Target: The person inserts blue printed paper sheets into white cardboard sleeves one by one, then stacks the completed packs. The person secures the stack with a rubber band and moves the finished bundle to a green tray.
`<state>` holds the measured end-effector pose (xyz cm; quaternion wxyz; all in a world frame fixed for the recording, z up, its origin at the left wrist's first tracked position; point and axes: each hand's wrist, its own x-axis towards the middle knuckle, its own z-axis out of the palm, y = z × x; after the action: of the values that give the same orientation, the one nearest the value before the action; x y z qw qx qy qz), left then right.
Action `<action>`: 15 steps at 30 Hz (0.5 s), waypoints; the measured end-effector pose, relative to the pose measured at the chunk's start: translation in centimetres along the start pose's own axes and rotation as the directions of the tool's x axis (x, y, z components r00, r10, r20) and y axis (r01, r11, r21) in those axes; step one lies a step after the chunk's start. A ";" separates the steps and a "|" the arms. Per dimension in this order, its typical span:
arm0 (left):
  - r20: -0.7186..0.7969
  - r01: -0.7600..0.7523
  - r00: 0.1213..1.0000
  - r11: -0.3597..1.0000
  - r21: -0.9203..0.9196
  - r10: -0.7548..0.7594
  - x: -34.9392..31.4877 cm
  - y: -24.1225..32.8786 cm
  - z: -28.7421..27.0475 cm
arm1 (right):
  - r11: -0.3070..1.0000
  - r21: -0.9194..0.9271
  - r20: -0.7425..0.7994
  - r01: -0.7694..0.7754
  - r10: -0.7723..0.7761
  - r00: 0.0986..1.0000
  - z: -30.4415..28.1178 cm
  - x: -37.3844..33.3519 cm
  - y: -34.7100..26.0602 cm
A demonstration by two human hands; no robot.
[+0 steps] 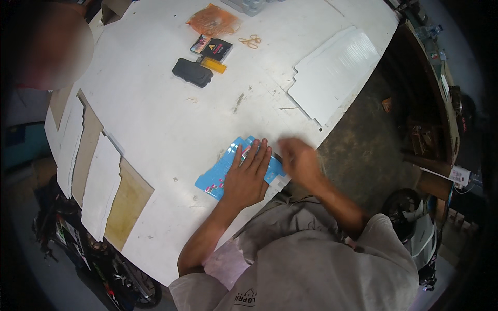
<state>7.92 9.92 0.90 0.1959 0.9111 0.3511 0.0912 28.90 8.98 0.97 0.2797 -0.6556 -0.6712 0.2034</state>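
A blue printed cardboard sheet (215, 176) with small pink marks lies at the near edge of the white table. My left hand (249, 173) presses flat on it, fingers stretched out and slightly apart, covering its middle. A pale flap (280, 183) sticks out at the sheet's right end, by the table edge. Just beyond that end is my right hand (298, 158), blurred by motion, with its fingers curled in. Whatever it may hold is hidden.
A stack of white die-cut sheets (340, 72) lies at the far right of the table (171, 135). Torn boards (101, 181) line the left edge. Farther back are a dark case (192, 72), a yellow lighter (213, 65), small boxes (211, 47), an orange plastic bag (213, 19) and rubber bands (250, 41).
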 end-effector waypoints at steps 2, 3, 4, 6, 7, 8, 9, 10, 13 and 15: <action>-0.076 0.020 0.997 0.993 -0.119 -0.029 0.1 0.2 -0.5 | 0.856 -0.513 -0.304 0.059 -0.245 0.921 -1.8 3.9 1.3; -0.094 0.021 0.995 0.987 -0.159 -0.036 0.1 0.2 -0.6 | 0.873 -0.485 -0.302 0.047 -0.218 0.928 -2.2 4.2 2.4; -0.072 0.018 0.997 0.988 -0.152 -0.030 0.0 0.0 -0.4 | 0.887 -0.459 -0.301 0.038 -0.195 0.933 -2.6 4.7 3.6; -0.075 0.016 0.997 0.991 -0.134 -0.027 0.1 -0.4 0.5 | 0.996 -0.055 -0.244 0.064 -0.076 0.967 -2.1 3.0 4.7; -0.078 0.020 0.996 0.991 -0.129 -0.031 -0.3 -0.4 1.1 | 0.985 0.061 -0.244 0.161 -0.142 0.959 -1.8 2.4 2.9; -0.080 0.024 0.996 0.992 -0.124 -0.034 -0.9 -0.2 1.6 | 0.975 0.000 -0.158 0.222 -0.219 0.963 -1.6 1.7 1.9; -0.081 0.042 0.995 0.991 -0.130 -0.053 -0.8 -0.1 1.4 | 0.964 -0.149 -0.112 0.220 -0.238 0.965 -1.7 1.7 0.6; -0.081 0.060 0.994 0.989 -0.135 -0.072 -0.8 0.0 1.2 | 0.959 -0.188 -0.096 0.211 -0.231 0.968 -1.4 1.6 0.1; -0.113 0.066 0.992 0.998 0.022 -0.063 -0.4 0.6 0.5 | 0.982 -0.093 -0.111 0.162 -0.172 0.979 -0.3 1.3 -0.2; -0.068 0.049 0.997 0.993 0.106 -0.042 -0.2 0.6 0.4 | 0.971 0.233 0.163 -0.049 0.010 0.987 0.0 -0.7 -1.6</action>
<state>8.20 9.27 0.81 0.1369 0.9086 0.3824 0.0974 27.61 8.19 1.90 0.2979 -0.6091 -0.6526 0.3382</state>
